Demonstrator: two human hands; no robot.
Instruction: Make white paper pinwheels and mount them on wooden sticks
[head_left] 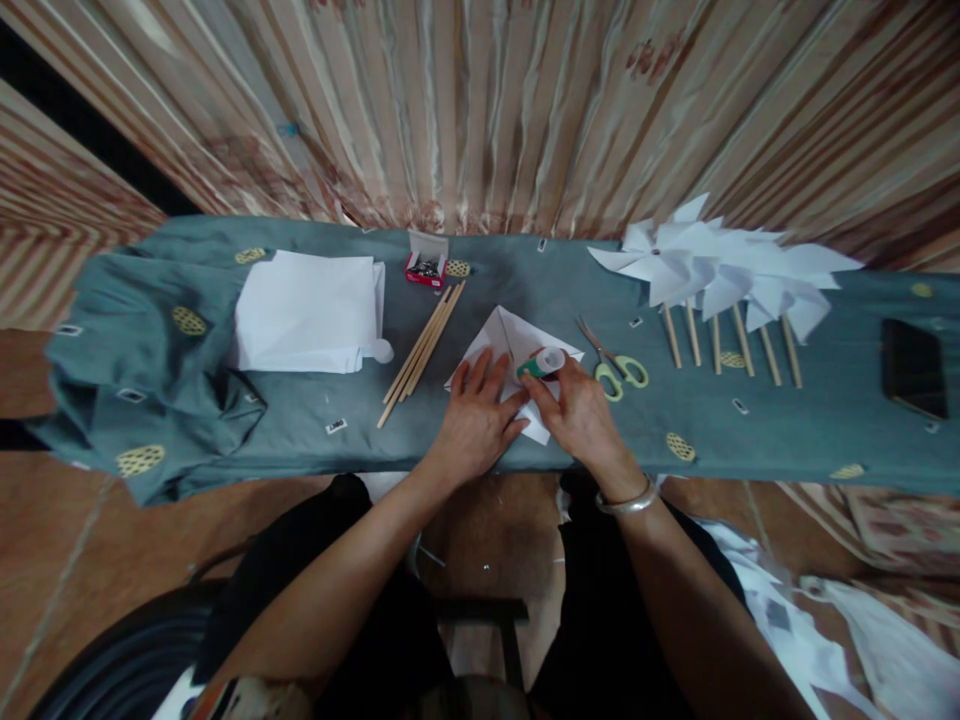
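A folded sheet of white paper (491, 328) with creases and cut corners lies in front of me on the cloth. My left hand (480, 410) rests on its left part, fingers spread and pressing down. A green and white glue stick (541, 362) is gripped by my right hand (581, 405), its glue end against the paper or just over it; the tip is hidden. Just right of that hand, scissors (619, 370) with pale green handles lie partly open. Several thin wooden sticks (424, 350) lie left of the paper.
White paper sheets (307, 312) are stacked at left. A small red box (426, 265) of metal pins or clips stands behind the sticks. Several white paper pinwheels (735, 265) on sticks lie at right, before a dark phone (913, 368). A curtain (480, 120) hangs behind the table.
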